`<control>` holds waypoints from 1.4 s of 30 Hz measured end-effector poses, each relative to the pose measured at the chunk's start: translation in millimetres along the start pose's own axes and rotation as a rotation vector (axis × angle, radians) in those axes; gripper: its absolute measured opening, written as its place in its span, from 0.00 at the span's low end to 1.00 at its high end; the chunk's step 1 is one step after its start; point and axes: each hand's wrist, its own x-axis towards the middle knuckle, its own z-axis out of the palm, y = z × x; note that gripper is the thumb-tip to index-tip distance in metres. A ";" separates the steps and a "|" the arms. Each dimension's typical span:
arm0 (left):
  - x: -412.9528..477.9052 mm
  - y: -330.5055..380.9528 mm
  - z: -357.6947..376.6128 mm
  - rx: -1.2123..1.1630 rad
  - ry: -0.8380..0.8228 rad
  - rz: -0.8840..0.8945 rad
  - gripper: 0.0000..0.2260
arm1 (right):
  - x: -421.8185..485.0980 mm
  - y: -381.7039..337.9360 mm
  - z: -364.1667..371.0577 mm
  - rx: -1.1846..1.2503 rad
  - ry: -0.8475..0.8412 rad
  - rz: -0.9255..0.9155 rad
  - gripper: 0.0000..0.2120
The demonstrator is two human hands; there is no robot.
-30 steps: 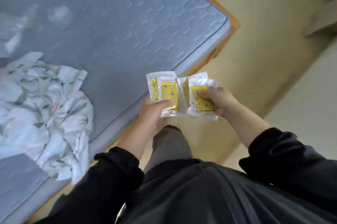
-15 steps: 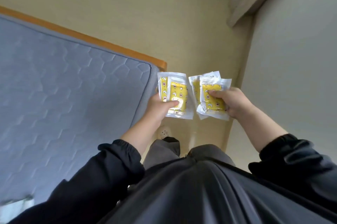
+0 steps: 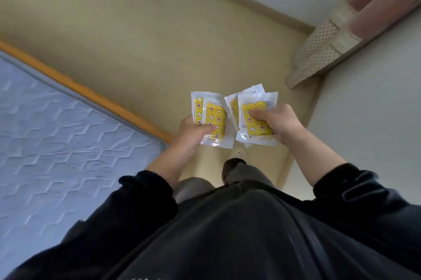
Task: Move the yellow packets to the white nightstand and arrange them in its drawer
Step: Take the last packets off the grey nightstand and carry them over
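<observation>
The person stands on the beige floor [image 3: 136, 29] in the narrow strip between the quilted mattress [image 3: 68, 143] and a pale wall [image 3: 369, 120], carrying the yellow packets in two small fans held close together in front of the body. The left hand [image 3: 193, 131] grips the left bundle [image 3: 210, 118] near its lower edge, thumb laid across the front and fingers hidden behind; at least two packets show there, one offset from the other. The right hand [image 3: 275, 122] holds the right bundle [image 3: 255, 120] the same way, thumb pressed on the top packet and fingers curled round the back, with more packets peeking out behind. The white nightstand and its drawer are not in view, so the carrying is probably unfinished. The main risk looks to be the wrappers: they appear to be glossy clear plastic, and packets fanned like this can slide over each other, so a rear one pinned only at a corner may slip out during a step or turn. With both hands full, opening a closed drawer would mean shifting everything into one hand, the likeliest moment for a spill. The orange bed frame [image 3: 91, 95] ends in a corner close to the person's leg, and a foot [image 3: 239, 154] could clip it.
</observation>
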 end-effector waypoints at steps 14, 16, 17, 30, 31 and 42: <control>104.2 98.5 -33.3 -0.083 0.279 -0.119 0.10 | 136.7 -155.9 45.9 -0.945 -0.175 -0.700 0.08; 123.1 111.7 -49.6 -0.123 0.292 -0.110 0.10 | 154.4 -182.9 66.0 -1.035 -0.198 -0.823 0.09; 133.5 120.4 -57.9 -0.153 0.299 -0.104 0.10 | 164.3 -197.8 77.1 -1.065 -0.211 -0.874 0.10; 253.0 240.7 -207.9 -0.280 0.482 -0.150 0.13 | 261.8 -384.3 256.7 -1.311 -0.359 -0.916 0.11; 264.0 246.9 -220.4 -0.293 0.469 -0.153 0.13 | 267.8 -395.3 273.4 -1.309 -0.366 -0.901 0.11; 407.4 347.0 -422.6 -0.021 0.641 -0.250 0.07 | 373.2 -556.0 507.9 -1.225 -0.485 -0.854 0.11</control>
